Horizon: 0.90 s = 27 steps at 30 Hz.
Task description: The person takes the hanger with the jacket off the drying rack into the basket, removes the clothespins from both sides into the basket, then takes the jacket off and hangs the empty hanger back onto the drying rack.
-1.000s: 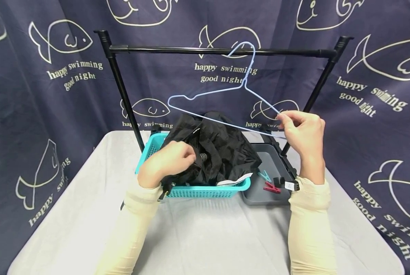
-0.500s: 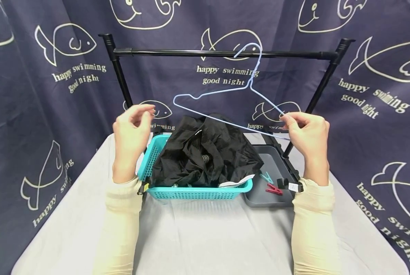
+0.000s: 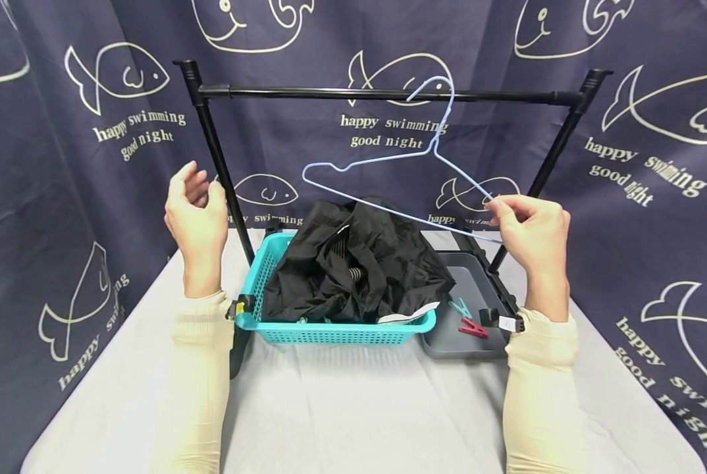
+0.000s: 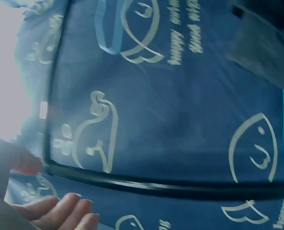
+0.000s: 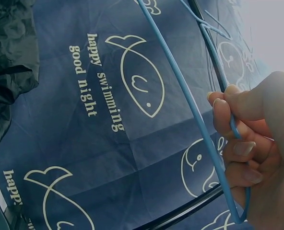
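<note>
A light blue clothes hanger is held up by my right hand, which pinches its right shoulder end. The right wrist view shows the thumb and fingers curled round the hanger's wire. The hanger tilts, its hook overlapping the rack's bar in the head view. My left hand is raised beside the rack's left post, holding nothing, its fingers loosely bent. Black crumpled fabric with a white-edged strip fills a turquoise basket below the hanger.
To the basket's right lies a grey tray with a red clothespin and a turquoise clothespin. The black rack's right post rises behind my right hand. Everything stands on a white-covered table before a dark blue fish-print curtain.
My left hand has lifted off the black fabric and moved up and left, to beside the rack's left post. The right hand keeps holding the hanger, almost unmoved.
</note>
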{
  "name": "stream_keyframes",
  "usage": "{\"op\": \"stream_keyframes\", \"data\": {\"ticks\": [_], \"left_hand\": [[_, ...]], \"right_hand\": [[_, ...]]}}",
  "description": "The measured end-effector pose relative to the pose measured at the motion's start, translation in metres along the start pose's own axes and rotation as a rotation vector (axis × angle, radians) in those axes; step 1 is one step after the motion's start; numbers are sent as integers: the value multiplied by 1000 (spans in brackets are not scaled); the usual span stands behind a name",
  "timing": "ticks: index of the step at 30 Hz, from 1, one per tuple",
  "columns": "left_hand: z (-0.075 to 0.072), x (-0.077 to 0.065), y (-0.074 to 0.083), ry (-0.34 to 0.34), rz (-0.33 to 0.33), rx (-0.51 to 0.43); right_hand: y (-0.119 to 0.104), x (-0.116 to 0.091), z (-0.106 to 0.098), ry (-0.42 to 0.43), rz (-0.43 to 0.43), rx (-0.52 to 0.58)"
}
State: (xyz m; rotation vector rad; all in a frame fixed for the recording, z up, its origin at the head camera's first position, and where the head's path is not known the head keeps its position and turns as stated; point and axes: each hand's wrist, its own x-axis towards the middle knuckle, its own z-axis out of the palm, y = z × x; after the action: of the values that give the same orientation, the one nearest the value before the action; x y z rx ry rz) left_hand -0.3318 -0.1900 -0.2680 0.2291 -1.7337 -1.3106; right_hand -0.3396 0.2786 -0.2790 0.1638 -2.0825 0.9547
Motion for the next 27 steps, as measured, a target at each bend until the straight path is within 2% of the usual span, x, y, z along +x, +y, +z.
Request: {"op": "stream_keyframes", "data": {"ticks": [4, 9, 13, 20, 27], "left_hand": [[9, 13, -15, -76, -78, 105], [18, 23, -35, -182, -89, 205], [28, 27, -43, -243, -97, 231], [40, 30, -53, -273, -89, 280], [42, 27, -64, -291, 1, 284]], "right_hand": [[-1, 2, -1, -6, 2, -2], [-1, 4, 0, -15, 5, -16], [-1, 4, 0, -20, -1, -33], [0, 1, 0, -36, 23, -42], [-1, -3, 5, -45, 16, -54]]}}
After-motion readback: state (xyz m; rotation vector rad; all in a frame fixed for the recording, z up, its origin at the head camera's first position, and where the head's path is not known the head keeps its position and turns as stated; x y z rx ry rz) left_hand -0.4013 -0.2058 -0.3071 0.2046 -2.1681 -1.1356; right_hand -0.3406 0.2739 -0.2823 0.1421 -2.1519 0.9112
